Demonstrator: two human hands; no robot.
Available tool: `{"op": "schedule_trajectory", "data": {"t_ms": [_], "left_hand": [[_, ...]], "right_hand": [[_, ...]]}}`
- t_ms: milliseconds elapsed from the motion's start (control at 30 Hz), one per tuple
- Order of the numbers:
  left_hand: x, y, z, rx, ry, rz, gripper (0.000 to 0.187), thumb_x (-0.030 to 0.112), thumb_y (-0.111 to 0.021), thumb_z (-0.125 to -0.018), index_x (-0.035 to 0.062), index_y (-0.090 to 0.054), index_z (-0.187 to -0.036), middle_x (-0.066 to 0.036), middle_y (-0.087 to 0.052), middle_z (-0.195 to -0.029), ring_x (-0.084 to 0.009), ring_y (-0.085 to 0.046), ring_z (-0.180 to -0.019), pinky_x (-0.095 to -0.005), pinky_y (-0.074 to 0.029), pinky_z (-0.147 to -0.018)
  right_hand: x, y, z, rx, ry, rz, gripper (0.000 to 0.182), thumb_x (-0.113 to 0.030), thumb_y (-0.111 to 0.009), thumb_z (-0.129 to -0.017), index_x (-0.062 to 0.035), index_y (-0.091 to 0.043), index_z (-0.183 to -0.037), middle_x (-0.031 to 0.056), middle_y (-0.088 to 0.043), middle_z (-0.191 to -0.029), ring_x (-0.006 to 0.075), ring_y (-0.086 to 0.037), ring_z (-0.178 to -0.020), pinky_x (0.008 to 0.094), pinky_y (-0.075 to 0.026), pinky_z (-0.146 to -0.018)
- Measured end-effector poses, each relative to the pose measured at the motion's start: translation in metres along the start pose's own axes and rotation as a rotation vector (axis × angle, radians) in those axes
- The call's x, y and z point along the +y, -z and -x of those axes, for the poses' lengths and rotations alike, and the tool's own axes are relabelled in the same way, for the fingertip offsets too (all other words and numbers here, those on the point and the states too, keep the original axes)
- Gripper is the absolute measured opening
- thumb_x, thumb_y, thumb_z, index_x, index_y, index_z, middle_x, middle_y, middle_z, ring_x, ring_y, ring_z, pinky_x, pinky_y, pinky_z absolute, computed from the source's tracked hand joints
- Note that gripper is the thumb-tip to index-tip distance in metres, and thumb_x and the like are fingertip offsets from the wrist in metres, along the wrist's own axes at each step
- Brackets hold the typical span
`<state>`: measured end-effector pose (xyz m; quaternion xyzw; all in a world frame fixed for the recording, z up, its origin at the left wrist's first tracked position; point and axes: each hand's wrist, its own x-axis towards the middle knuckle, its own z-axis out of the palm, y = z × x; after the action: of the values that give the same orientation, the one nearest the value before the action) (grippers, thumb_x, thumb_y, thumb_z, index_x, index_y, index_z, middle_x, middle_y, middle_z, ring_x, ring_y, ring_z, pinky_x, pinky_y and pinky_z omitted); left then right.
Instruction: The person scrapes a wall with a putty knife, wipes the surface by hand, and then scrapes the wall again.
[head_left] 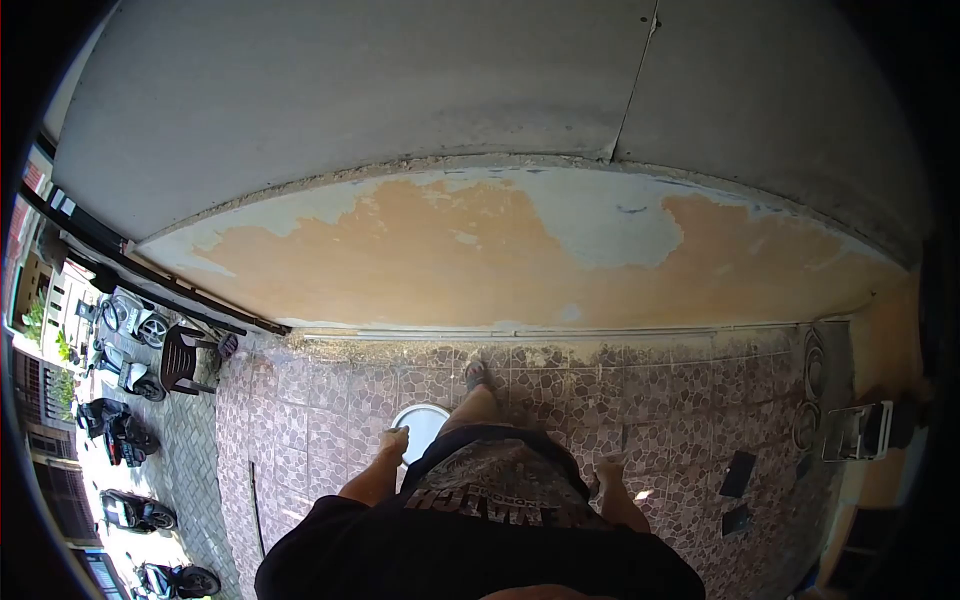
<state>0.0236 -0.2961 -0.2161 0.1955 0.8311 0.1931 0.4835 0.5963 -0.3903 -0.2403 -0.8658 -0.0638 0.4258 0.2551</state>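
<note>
At the left edge of a round white bucket is my left hand, its fingers closed on the rim. The bucket is beside my leg, and my body hides its lower part. My right hand hangs by my right side above the tiled floor, its fingers curled; what they hold, if anything, is too small to tell. Ahead stands a wall with orange paint and irregular whitish patches along its upper part.
Patterned tiles cover the floor. A brown plastic chair and several parked motorcycles stand at the left. Two dark flat pieces lie at the right, near a metal-framed object. A grey ceiling spans the top.
</note>
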Motion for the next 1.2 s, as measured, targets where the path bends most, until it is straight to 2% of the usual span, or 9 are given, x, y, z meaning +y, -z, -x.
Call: {"op": "schedule_trajectory", "data": {"t_ms": [400, 600, 733, 767, 833, 967, 1033, 1100, 1200], "left_hand": [[0.123, -0.024, 0.022, -0.022, -0.404, 0.062, 0.041, 0.033, -0.067, -0.089, -0.0005, -0.069, -0.112, -0.013, -0.072, -0.098, -0.0211, -0.067, -0.089, -0.0345, -0.051, -0.078], [0.014, -0.013, 0.002, 0.051, -0.098, 0.058, 0.04, 0.031, -0.068, -0.088, -0.0034, -0.069, -0.107, -0.016, -0.071, -0.092, -0.0246, -0.067, -0.088, -0.0375, -0.052, -0.078], [-0.09, 0.017, -0.024, -0.278, 0.067, 0.452, 0.038, 0.036, -0.066, -0.089, 0.0002, -0.069, -0.101, -0.011, -0.066, -0.075, -0.0235, -0.06, -0.058, -0.0425, -0.048, -0.053], [-0.088, 0.014, -0.006, -0.118, 0.103, 0.164, 0.038, 0.037, -0.063, -0.091, 0.0011, -0.068, -0.102, -0.01, -0.065, -0.075, -0.0243, -0.058, -0.057, -0.0429, -0.046, -0.052], [-0.111, 0.019, 0.03, -0.102, -0.293, 0.14, 0.037, 0.039, -0.062, -0.092, 0.0023, -0.067, -0.099, -0.01, -0.063, -0.072, -0.0252, -0.057, -0.055, -0.0438, -0.044, -0.05], [-0.123, 0.023, 0.041, -0.09, -0.182, -0.037, 0.038, 0.04, -0.06, -0.092, 0.003, -0.066, -0.095, -0.009, -0.061, -0.07, -0.024, -0.055, -0.053, -0.0418, -0.042, -0.048], [-0.123, 0.024, 0.029, -0.239, -0.151, 0.042, 0.04, 0.041, -0.059, -0.092, 0.0024, -0.066, -0.093, -0.008, -0.061, -0.07, -0.0235, -0.054, -0.053, -0.0405, -0.042, -0.048], [-0.083, 0.009, 0.029, 0.085, 0.211, 0.301, 0.038, 0.037, -0.061, -0.091, 0.0002, -0.068, -0.097, -0.009, -0.063, -0.072, -0.0235, -0.057, -0.056, -0.041, -0.044, -0.05], [-0.064, -0.003, -0.024, 0.19, 0.03, 0.364, 0.04, 0.029, -0.066, -0.089, -0.0044, -0.067, -0.11, -0.015, -0.07, -0.088, -0.0246, -0.066, -0.077, -0.0386, -0.051, -0.068]], "right_hand": [[-0.117, -0.042, 0.008, -0.12, 0.179, -0.018, 0.036, -0.02, -0.066, -0.084, 0.008, -0.054, -0.104, 0.0174, -0.066, -0.079, 0.0311, -0.068, -0.058, 0.0425, -0.054, -0.051], [-0.019, -0.056, -0.078, -0.387, 0.535, 0.53, 0.034, -0.022, -0.067, -0.08, -0.0007, -0.065, -0.106, 0.0213, -0.071, -0.093, 0.0318, -0.071, -0.071, 0.0437, -0.053, -0.057], [0.012, 0.008, -0.046, -0.253, 0.172, 0.504, 0.038, -0.03, -0.058, -0.084, -0.004, -0.069, -0.109, 0.0206, -0.07, -0.104, 0.032, -0.071, -0.089, 0.0458, -0.054, -0.077], [0.04, 0.009, -0.079, -0.363, 0.442, 0.83, 0.039, -0.026, -0.057, -0.085, 0.0012, -0.066, -0.111, 0.0214, -0.07, -0.102, 0.0306, -0.071, -0.084, 0.0457, -0.054, -0.073], [0.02, 0.018, -0.066, -0.472, 0.701, 1.173, 0.04, -0.023, -0.056, -0.086, 0.0063, -0.064, -0.112, 0.0222, -0.069, -0.101, 0.0293, -0.071, -0.08, 0.0455, -0.053, -0.068], [-0.074, -0.004, -0.012, -0.021, 0.078, 0.018, 0.033, -0.01, -0.061, -0.089, 0.0067, -0.05, -0.115, 0.0182, -0.065, -0.082, 0.0266, -0.066, -0.056, 0.0385, -0.05, -0.046], [-0.065, -0.029, -0.097, 0.173, 0.421, 0.085, 0.035, -0.016, -0.061, -0.092, 0.0028, -0.044, -0.117, 0.0149, -0.063, -0.078, 0.0238, -0.062, -0.05, 0.037, -0.048, -0.043], [-0.156, -0.013, -0.023, -0.102, 0.218, -0.075, 0.049, -0.015, -0.056, -0.095, -0.0011, -0.038, -0.139, 0.016, -0.064, -0.097, 0.0217, -0.067, -0.064, 0.0347, -0.052, -0.05], [-0.222, -0.032, 0.033, -0.129, 0.374, -0.272, 0.055, -0.011, -0.055, -0.095, -0.0056, -0.024, -0.141, 0.0109, -0.062, -0.082, 0.0183, -0.061, -0.056, 0.0315, -0.047, -0.044]]}}
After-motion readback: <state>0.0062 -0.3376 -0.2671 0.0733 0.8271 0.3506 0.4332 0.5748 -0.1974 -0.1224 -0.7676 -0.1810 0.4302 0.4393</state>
